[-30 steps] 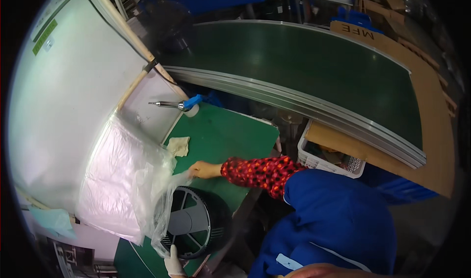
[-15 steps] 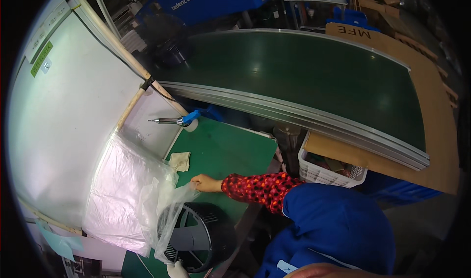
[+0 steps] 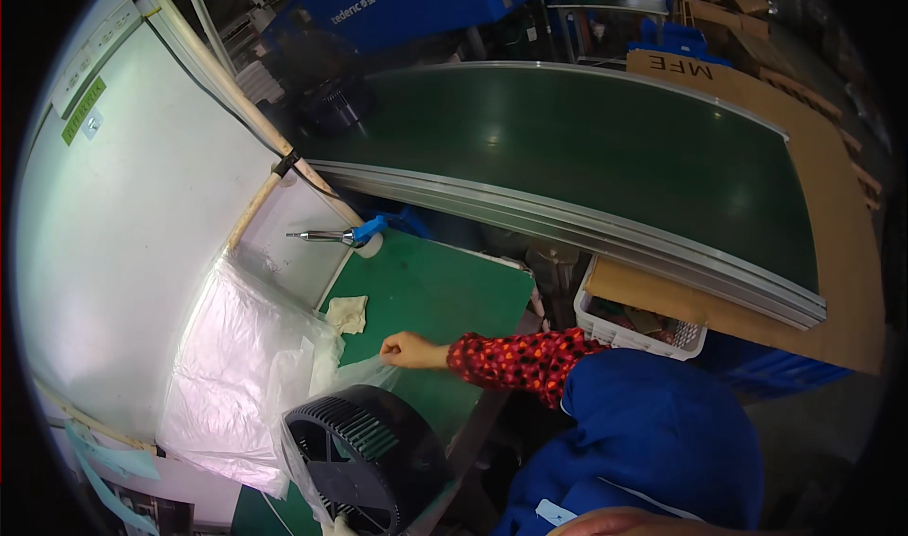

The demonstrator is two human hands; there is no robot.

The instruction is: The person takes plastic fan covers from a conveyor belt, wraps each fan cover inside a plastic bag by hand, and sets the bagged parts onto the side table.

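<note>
A black fan wheel (image 3: 413,444) with slatted walls and a spoked face lies tilted on its side at the near edge of the green table. Clear plastic bag film (image 3: 376,377) stretches along its upper and left sides. My bare right hand (image 3: 405,350), in a red patterned sleeve, pinches the film's edge beyond the wheel. My left hand (image 3: 339,527), in a white glove, is mostly cut off at the lower edge; its visible fingers close on the film beside the wheel's rim. A stack of clear plastic bags (image 3: 227,370) lies to the left.
On the green table (image 3: 430,281) are a folded pale cloth (image 3: 347,315) and, at the far corner, a silver and blue power screwdriver (image 3: 336,235). A dark green conveyor (image 3: 567,129) runs beyond. A white basket (image 3: 634,337) stands right; a white panel (image 3: 151,195) rises left.
My right hand has moved slightly right and up, drawing the film with it. The fan wheel has tilted, showing more of its slatted wall, and its face has shifted left and down.
</note>
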